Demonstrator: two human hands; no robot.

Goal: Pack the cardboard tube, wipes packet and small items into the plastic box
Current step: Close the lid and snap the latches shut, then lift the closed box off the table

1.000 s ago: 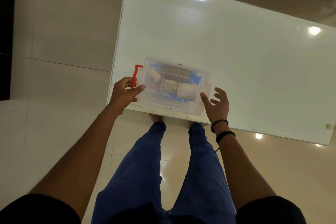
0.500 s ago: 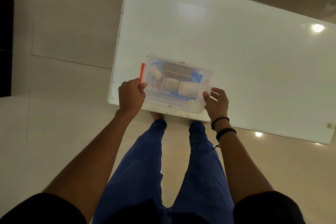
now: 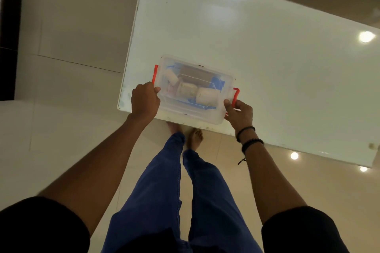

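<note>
A clear plastic box with its lid on sits at the near left corner of the white table. Through the lid I see a brown cardboard tube, a blue wipes packet and small whitish items. My left hand presses the red left clasp against the box's left end. My right hand grips the red right clasp, which stands out from the box's right end.
The box lies close to the table's near edge. My legs in blue trousers and bare feet stand on the glossy tiled floor below that edge. The floor and table reflect ceiling lights.
My left hand has pushed the left red clasp from sticking out to flat against the box. My right hand, open beside the box before, has closed on the right red clasp.
</note>
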